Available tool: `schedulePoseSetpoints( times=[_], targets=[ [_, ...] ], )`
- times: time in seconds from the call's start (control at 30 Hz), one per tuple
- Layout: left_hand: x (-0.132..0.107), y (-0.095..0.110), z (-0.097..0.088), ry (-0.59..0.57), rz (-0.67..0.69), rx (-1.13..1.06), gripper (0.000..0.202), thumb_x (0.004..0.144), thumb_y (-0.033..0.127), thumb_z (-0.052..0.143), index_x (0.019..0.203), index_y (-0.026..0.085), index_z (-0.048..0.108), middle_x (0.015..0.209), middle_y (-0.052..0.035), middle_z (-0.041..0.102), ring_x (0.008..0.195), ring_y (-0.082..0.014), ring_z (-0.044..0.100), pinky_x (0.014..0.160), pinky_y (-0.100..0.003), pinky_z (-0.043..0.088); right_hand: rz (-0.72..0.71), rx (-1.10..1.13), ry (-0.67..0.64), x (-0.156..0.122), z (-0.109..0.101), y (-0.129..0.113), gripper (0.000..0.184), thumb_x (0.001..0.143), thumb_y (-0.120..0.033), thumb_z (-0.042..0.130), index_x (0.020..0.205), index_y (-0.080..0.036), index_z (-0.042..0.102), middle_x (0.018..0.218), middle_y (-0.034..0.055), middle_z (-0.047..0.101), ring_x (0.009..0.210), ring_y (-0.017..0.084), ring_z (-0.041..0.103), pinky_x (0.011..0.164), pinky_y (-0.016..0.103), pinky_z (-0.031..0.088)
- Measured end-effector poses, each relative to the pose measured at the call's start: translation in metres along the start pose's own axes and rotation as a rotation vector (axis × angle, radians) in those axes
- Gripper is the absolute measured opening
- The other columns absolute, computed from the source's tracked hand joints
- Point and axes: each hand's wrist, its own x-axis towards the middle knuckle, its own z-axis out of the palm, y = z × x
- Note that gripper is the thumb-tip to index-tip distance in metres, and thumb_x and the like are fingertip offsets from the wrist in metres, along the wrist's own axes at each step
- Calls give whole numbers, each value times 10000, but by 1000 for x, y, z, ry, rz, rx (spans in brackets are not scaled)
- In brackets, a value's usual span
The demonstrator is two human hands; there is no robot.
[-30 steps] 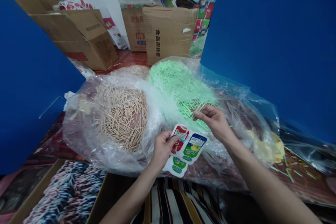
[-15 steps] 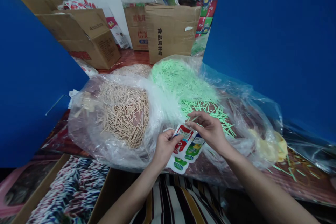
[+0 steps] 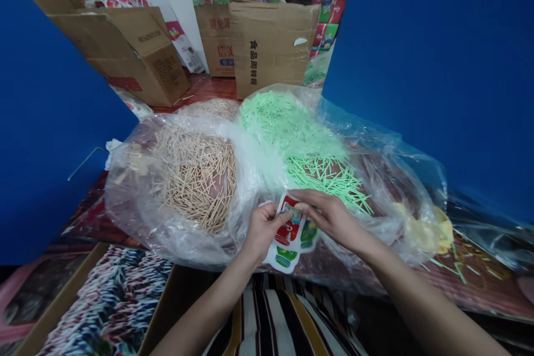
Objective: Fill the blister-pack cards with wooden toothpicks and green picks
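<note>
In my left hand I hold several flat, bottle-shaped packets, thumb pressed on the front. On top lies a red packet lettered "Cola"; a green packet shows below it. A blurred green one hangs at its right, under my right hand. The right fingers are closed at the upper edge of the packets, thumb in front; whether a stick is between them is hidden. Just beyond lie loose green sticks in a clear plastic bag, and beige sticks fill another bag to the left.
At lower left, an open carton holds rows of similar packets. Cardboard boxes stand at the back, beside stacked red and green packs. Blue panels rise on both sides. Yellow crumpled material lies at right.
My right hand has come down and closer over the packets' top, its fingers flatter across it. The right-hand green packet has shifted and is partly covered. The left hand keeps its hold.
</note>
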Motion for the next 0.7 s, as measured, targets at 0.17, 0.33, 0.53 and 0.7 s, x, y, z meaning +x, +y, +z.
schedulePoseSetpoints(
  times=[0.17,0.33,0.53,0.7],
  targets=[
    [-1,2,0,-28,-66,-20,272,634,331,780,763,128,652,608,-2,681,459,-110,580,483,-230,474,10,80,104,-5,2,3,254,892,-338,534,1101,-211,605,1068,77,663,962,193,631,832,311,506],
    [2,8,7,-36,-25,39,298,605,322,800,797,138,667,653,7,691,526,-116,608,540,-231,492,-108,60,31,-5,-9,11,179,899,-283,533,977,-166,644,826,50,636,759,145,605,689,256,467],
    [7,0,14,-210,-103,242,252,586,287,800,724,114,679,658,-16,693,567,-139,617,592,-254,493,-44,112,14,-6,-29,15,183,864,-300,593,961,-166,672,831,39,669,745,131,627,661,227,459],
    [-4,-16,29,-218,-14,301,164,628,225,746,743,120,691,695,-11,693,620,-147,614,619,-251,482,32,177,-130,-19,-37,13,280,787,-365,674,992,-173,678,926,49,710,833,163,664,701,225,489]
  ],
)
